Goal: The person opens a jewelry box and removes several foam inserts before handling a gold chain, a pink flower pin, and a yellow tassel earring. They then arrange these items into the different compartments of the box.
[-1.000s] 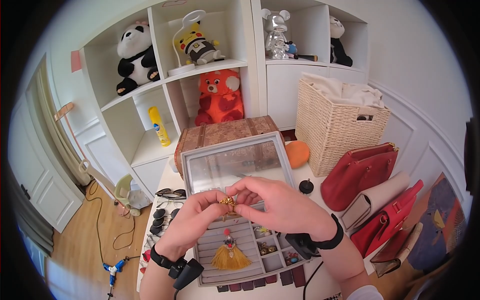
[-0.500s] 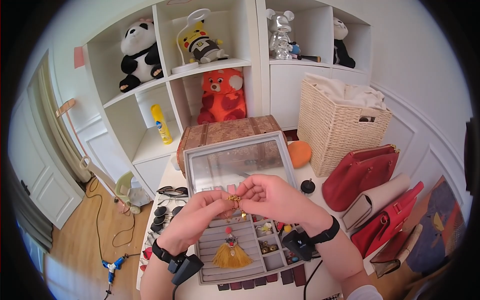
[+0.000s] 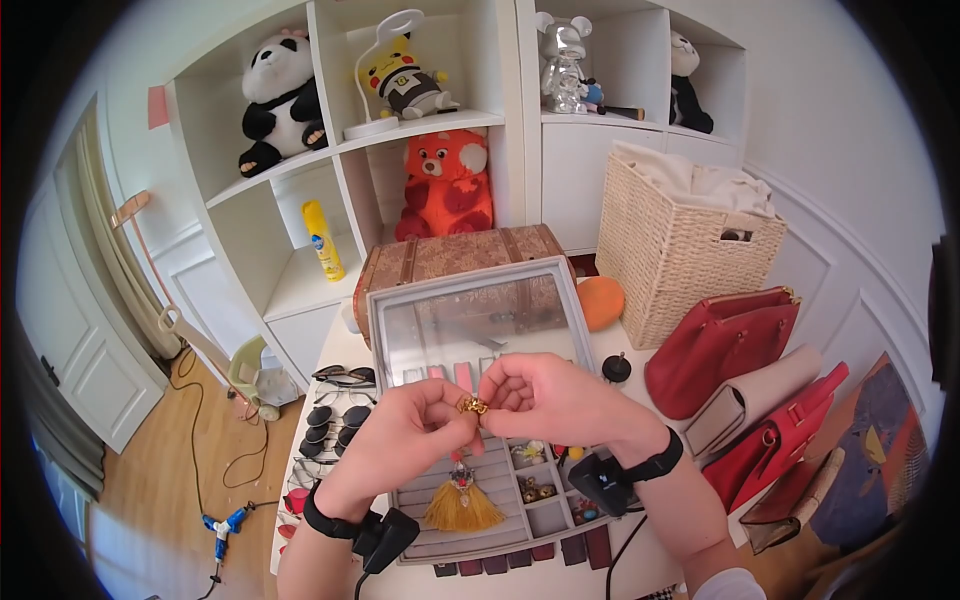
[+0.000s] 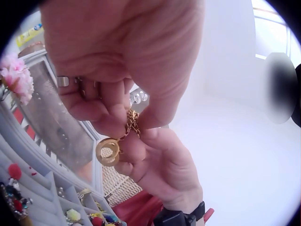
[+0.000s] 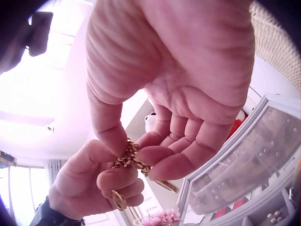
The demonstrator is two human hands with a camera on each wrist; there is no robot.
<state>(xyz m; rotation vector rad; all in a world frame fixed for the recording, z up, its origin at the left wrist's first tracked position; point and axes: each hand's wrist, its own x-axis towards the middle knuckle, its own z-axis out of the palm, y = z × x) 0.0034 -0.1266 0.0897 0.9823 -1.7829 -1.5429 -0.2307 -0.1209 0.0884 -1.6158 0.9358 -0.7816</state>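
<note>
Both hands meet above the open jewelry box, holding a bunched gold chain. My left hand pinches one part of the chain between thumb and fingers, while my right hand pinches it from the other side. Round gold rings hang from the chain; one ring dangles beside the fingertips in the left wrist view, and another gold ring shows below the left fingers in the right wrist view. A yellow tassel earring with a red top lies on the grey padded rolls beneath the hands.
The box's glass lid leans open toward a brown patterned trunk. Small compartments hold beads and trinkets. Sunglasses lie to the left; red handbags and a wicker basket stand to the right.
The hands have shifted slightly right, with the chain between them. A gold pendant that hung below the fingers half a second ago is now hidden in the head view.
</note>
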